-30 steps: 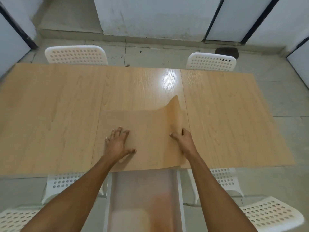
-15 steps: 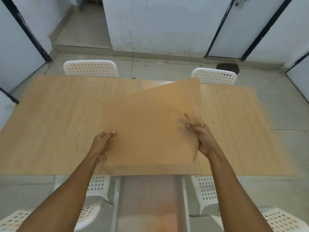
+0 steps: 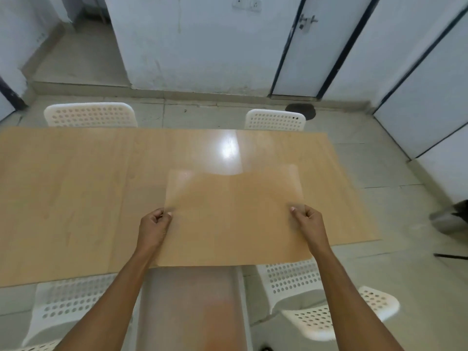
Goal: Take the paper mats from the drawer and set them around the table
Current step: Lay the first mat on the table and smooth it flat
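The left hand (image 3: 154, 225) pinches the left edge of a brown paper mat (image 3: 234, 216), thumb on top and fingers curled beneath, and the right hand (image 3: 307, 222) pinches the right edge the same way, so the sheet is stretched between them. The mat lies straight ahead of both hands, its long axis running left to right, parallel to the near edge of the wooden table (image 3: 76, 193), and neither hand is nearer than the other. It hangs low over the near middle of the table; its near edge overhangs the table's near edge, above the open drawer (image 3: 190, 307) that juts out below the table toward the person. Whether it touches the tabletop cannot be told, and motion blur softens its far corners. Any coming placement seems to turn on carrying the sheet sideways or forward from this centred spot to a seat. White perforated chairs (image 3: 274, 120) stand at the table's far side and more below its near edge. Half a second ago the sheet was tilted up with its right corner raised; now it is levelled and squared to the table, and the left hand has moved from under the corner to the side edge.
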